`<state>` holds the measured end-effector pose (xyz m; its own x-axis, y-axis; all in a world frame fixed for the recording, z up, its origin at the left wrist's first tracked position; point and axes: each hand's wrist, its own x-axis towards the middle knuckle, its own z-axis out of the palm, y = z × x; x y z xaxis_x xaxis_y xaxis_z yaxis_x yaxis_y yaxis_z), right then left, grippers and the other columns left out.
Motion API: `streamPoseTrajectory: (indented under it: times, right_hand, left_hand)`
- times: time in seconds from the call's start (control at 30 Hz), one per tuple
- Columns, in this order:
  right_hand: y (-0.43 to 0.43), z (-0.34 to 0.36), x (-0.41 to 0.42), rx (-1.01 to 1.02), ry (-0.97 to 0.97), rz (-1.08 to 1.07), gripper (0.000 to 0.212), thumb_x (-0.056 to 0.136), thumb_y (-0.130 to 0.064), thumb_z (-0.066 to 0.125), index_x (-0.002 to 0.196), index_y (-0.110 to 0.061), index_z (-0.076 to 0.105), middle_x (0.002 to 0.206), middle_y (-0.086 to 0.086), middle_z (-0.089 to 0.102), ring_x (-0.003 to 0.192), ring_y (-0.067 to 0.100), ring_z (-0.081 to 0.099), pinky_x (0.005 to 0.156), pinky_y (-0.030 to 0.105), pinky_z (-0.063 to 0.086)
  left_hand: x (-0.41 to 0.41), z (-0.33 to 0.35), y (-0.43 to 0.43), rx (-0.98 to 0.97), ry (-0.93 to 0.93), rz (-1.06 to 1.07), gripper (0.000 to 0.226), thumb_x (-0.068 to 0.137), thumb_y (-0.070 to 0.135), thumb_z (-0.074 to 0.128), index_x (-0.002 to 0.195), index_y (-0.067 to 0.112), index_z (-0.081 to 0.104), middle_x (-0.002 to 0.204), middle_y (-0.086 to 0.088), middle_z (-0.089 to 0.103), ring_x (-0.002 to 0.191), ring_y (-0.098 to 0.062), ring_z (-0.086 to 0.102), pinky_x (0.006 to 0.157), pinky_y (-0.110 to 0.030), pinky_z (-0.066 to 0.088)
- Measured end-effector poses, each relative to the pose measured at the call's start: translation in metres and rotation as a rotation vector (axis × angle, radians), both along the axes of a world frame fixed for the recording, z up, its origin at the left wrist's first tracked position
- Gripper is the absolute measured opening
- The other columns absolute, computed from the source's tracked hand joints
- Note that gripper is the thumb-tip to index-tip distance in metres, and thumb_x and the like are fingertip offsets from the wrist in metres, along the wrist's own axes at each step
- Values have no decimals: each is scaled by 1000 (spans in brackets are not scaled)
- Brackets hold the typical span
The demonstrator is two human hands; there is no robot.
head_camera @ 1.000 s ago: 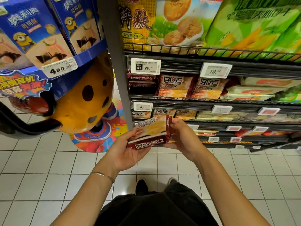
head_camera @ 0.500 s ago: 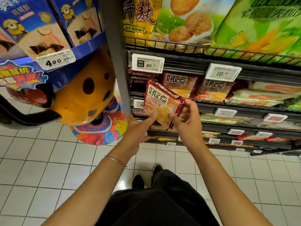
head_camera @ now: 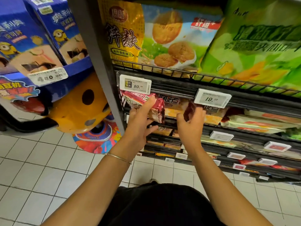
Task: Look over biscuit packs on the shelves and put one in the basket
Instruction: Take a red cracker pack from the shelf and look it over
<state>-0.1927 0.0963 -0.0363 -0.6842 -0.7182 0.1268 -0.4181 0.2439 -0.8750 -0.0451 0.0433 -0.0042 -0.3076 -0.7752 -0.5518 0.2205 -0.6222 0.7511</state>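
Left hand [head_camera: 141, 119] grip closed round crinkled red foil biscuit pack [head_camera: 158, 104], long axis across black wire shelf [head_camera: 260, 102] mouth; right hand [head_camera: 190, 128] just beside, grip unclear.

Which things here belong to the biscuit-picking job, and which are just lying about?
Job: red biscuit pack, left hand gripping it, right hand, shelf packs beside it.
Lying about: blue Minion boxes, yellow spotted figure, price tags, bracelet.
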Motion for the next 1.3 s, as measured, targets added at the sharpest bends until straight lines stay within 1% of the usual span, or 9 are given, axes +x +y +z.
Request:
streamPoseTrajectory:
  times: [0.23,0.4,0.7,0.87,0.9,1.0,1.07,1.17,1.3]
  right_hand:
    - [-12,-13,-22,167,-181,16,31,100,-24,63,84,-24,36,93,0,40,82,21,42,69,34,35]
    - [-19,-10,-26,160,-198,-22,40,100,-33,68,77,-20,37,87,3,44,74,17,44,63,32,36]
    - [-19,-8,-29,82,-252,-36,51,92,-36,78,66,-20,38,65,-5,38,58,12,36,54,26,29]
    - [-13,-3,-33,0,-224,-84,47,89,-36,82,69,-26,40,69,-9,40,59,7,37,55,23,30]
    - [-11,0,-33,-30,-205,-79,44,89,-36,82,72,-29,42,71,-10,42,60,6,39,56,21,32]
    - [-6,7,-31,-179,-203,-31,33,89,-30,83,85,-41,52,80,-17,54,72,-3,57,62,12,45]
    - [-5,10,-31,-237,-202,-12,29,89,-26,83,94,-38,58,89,-21,58,81,-19,56,67,2,43]
    - [-4,10,-33,-241,-237,-8,31,89,-27,83,112,-25,62,99,-20,60,89,-23,54,71,-1,42]
    - [-3,6,-37,-243,-242,-20,24,88,-29,84,102,-31,64,92,-19,61,80,-14,58,68,6,45]
  left_hand:
    - [-26,-8,-23,49,-124,217,75,92,50,75,151,23,38,142,-4,59,130,-26,58,94,-45,54]
    - [-33,-5,-47,72,-289,220,61,102,46,58,153,18,40,138,-7,61,109,-21,60,72,-31,46]
    - [-33,6,-52,108,-302,186,21,107,36,46,114,20,57,79,1,66,79,-16,63,63,-32,42]
    - [-34,13,-47,111,-273,215,23,107,38,50,101,20,63,67,1,73,54,-15,69,39,-23,50]
    - [-35,13,-46,118,-268,203,24,108,38,50,97,20,62,65,1,73,51,-14,69,42,-25,54]
    - [-34,14,-47,188,-239,199,24,105,40,54,94,20,63,91,-4,73,80,-17,68,86,-40,58]
    - [-32,15,-53,263,-136,242,23,101,40,64,96,18,66,94,-5,73,93,-20,69,93,-40,58]
    - [-33,14,-57,273,-29,303,9,104,20,62,98,12,63,72,-10,73,84,-19,62,97,-35,53]
    - [-39,3,-61,176,-170,316,20,106,16,55,125,21,57,99,-7,66,90,-22,64,91,-55,57]
